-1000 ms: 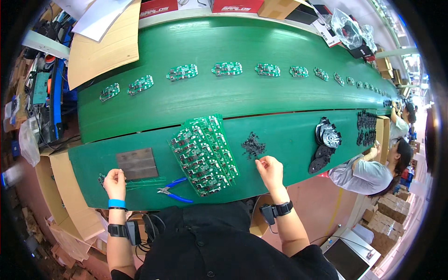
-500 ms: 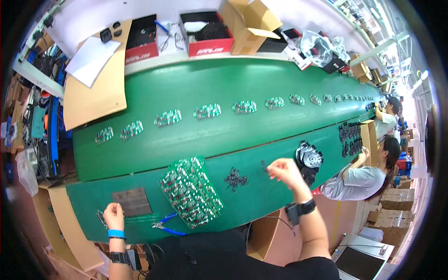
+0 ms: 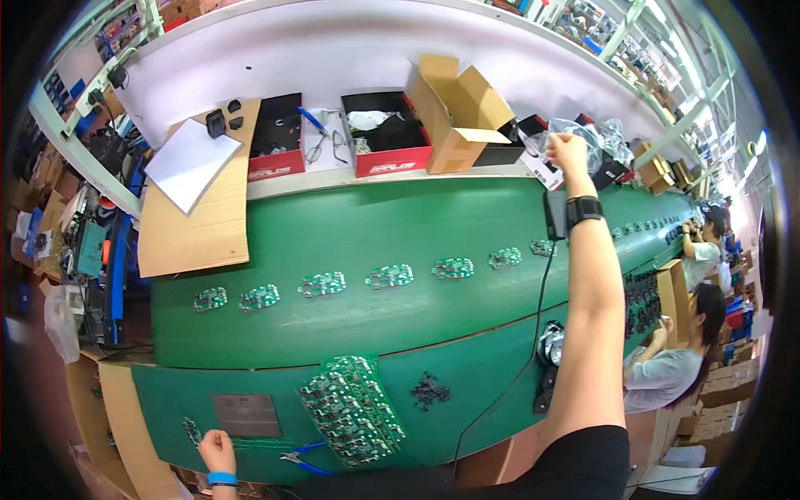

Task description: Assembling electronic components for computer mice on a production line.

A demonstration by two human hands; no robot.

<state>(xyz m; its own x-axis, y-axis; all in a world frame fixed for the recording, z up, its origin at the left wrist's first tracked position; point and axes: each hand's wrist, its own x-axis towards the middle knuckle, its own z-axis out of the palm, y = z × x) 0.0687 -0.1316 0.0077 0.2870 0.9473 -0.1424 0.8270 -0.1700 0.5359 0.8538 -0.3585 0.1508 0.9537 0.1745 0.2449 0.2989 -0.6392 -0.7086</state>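
Observation:
My left hand (image 3: 218,452) is closed at the near left of the bench, its fingers curled. Just beyond them lies a small green circuit board (image 3: 192,431); whether the fingers touch it is unclear. My right arm stretches far forward over the green belt. At its end my right hand (image 3: 568,152) is closed in front of a clear plastic bag (image 3: 591,143) at the back ledge; anything in its fingers is too small to make out. A stack of green circuit board panels (image 3: 353,410) lies mid-bench, beside a pile of small black parts (image 3: 430,391).
Blue-handled pliers (image 3: 307,458) and a dark flat plate (image 3: 247,414) lie near my left hand. Circuit boards (image 3: 390,276) sit in a row along the belt (image 3: 333,221). An open carton (image 3: 467,104) stands on the ledge. Co-workers (image 3: 667,377) sit at the right.
My right hand has gone from above the bench, near the black parts, up and forward to the back ledge. My left hand stays beside the small board. The view has tilted upward.

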